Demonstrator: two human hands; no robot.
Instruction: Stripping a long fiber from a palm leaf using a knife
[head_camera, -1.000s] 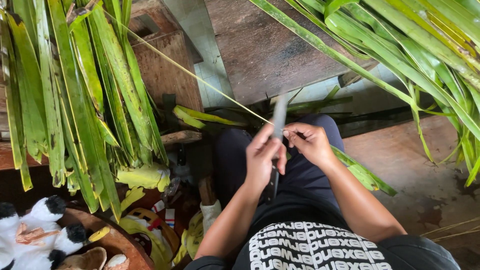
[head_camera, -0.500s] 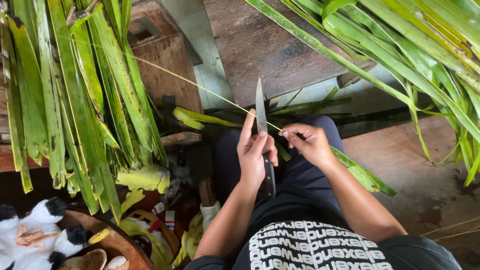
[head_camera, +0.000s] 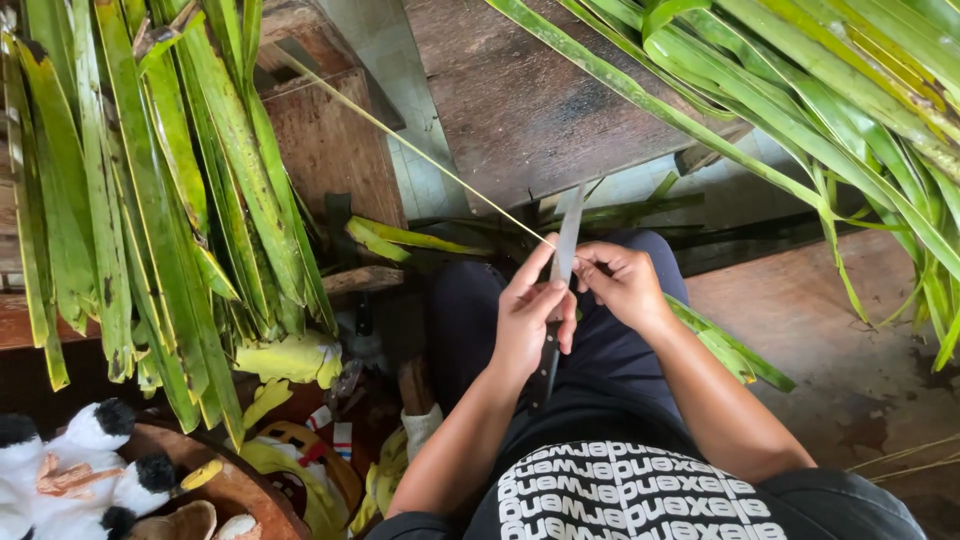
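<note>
- Head view is showing, at far left, a hanging bundle of green palm leaves draping over a wooden bench, with a black-and-white soft toy lying below it at the bottom-left corner.
- Running from upper left down toward the centre, a thin pale leaf midrib is lying on a long diagonal; its far end is reaching up past the bench, and its near end is arriving at the two hands.
- Left hand is wrapping its fingers closed around the dark handle of a knife, forefinger stretching up alongside the blade. The blade is pointing up and away from the body, slightly blurred, and is crossing the midrib just beside the fingertips.
- Right hand is sitting just right of the blade, thumb and forefinger pinched shut on the near end of the midrib, the other fingers curled in.
- So the midrib's long axis is leading up and to the left from the right hand's pinch, passing the blade first; the two hands are almost touching over the person's dark-trousered lap.
- Farther right, more long green fronds are fanning across a dark wooden plank toward the right edge.
</note>
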